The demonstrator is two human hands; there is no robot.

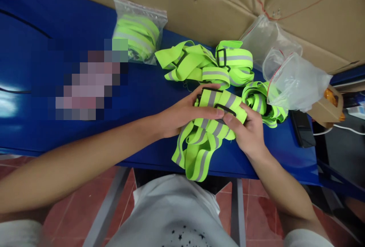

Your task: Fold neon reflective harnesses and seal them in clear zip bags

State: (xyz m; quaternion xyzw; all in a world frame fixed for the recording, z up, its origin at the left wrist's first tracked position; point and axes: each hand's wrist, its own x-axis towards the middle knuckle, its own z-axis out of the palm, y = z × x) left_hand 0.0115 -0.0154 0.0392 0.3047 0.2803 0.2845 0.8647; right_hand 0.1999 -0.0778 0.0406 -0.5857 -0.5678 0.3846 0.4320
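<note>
Plainly, both arms reach in over the blue tabletop [142, 98], the left forearm slanting up and rightward, the right one up and leftward. The left hand [186, 112] and the right hand [251, 131] grasp a bundle of lime-yellow webbing strap with a grey stripe [201, 123] between them — thumbs on its near face, their tips almost meeting, and the right fingers curled around its far side.

The bundle sits right under the thumbs, over the tabletop. Its long axis runs from the upper fingers down toward the person, leaning slightly left; loose loops hang below the thumbs, past the table's near edge. A black rectangular buckle [225, 109] lies just above the thumb tips, its long side sloping down to the right.

Beyond the fingers are more lime-yellow straps with grey stripes [196, 64]; right of the right fingers, a coiled lime-yellow strap [258, 100] lies partly under clear plastic bags [299, 81].

Most of the left fingers are hidden behind the webbing, and its inner layers are hard to make out. A patch left of the hands is pixelated — its contents cannot be told. Both upper arms are cut off at the frame.
</note>
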